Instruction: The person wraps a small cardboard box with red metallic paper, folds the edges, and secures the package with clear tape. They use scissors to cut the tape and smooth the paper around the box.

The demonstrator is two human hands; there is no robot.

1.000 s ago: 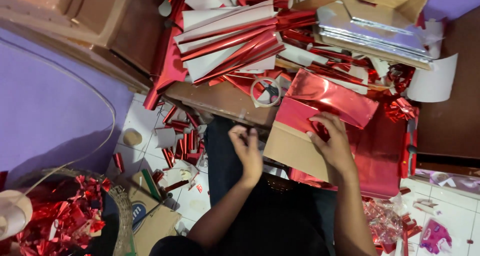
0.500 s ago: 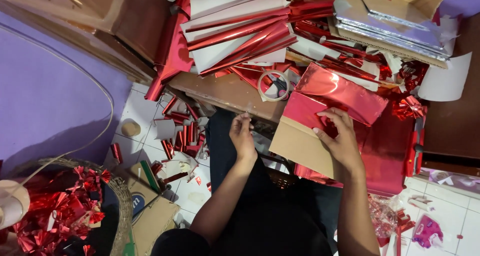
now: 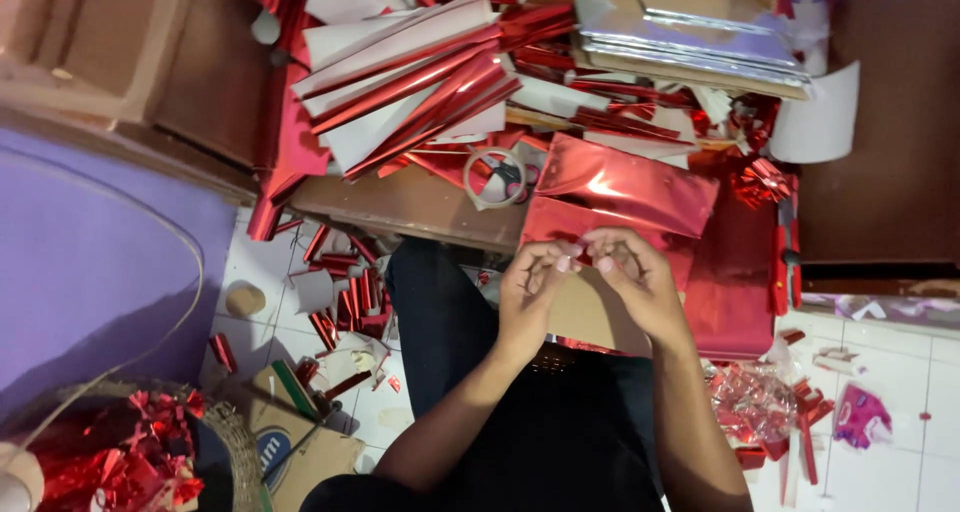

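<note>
View from above of a seated person at work over the lap. The left hand and the right hand meet fingertip to fingertip, fingers curled in; whether anything is pinched between the tips cannot be told, as it is too small to see. Directly beneath them lies a cardboard box half covered in shiny red foil sheet, its bare brown cardboard panel showing under the right hand. A roll of clear tape rests on the wooden board just left of the foil. Beyond it lies a pile of red foil rolls and strips, and further right a stack of silver foil-covered boards. Red foil scraps litter the white tiled floor. A basket of red foil bows sits at lower left.
</note>
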